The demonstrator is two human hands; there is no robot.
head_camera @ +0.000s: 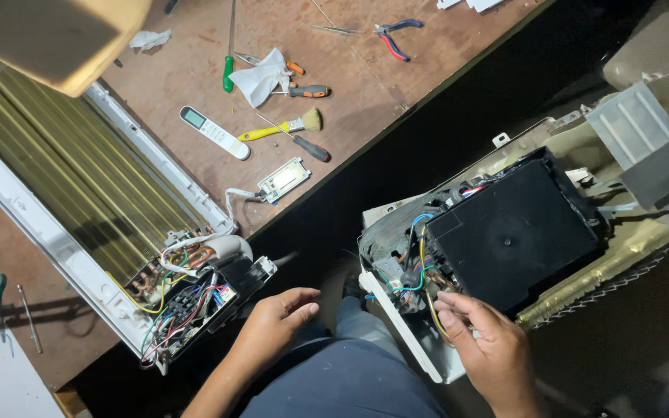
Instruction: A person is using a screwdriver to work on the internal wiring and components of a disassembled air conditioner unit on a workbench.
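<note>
Two right hand (493,348) fingers (458,310) pinch a yellow wire (428,298); left hand (276,317) rests loosely curled.

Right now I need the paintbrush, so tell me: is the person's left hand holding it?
No, the left hand rests empty near the knee, while the yellow-handled paintbrush lies apart on the brown table.

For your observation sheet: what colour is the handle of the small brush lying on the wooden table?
Yellow: the brush has a yellow handle and pale bristles, seen in the head view.
</note>
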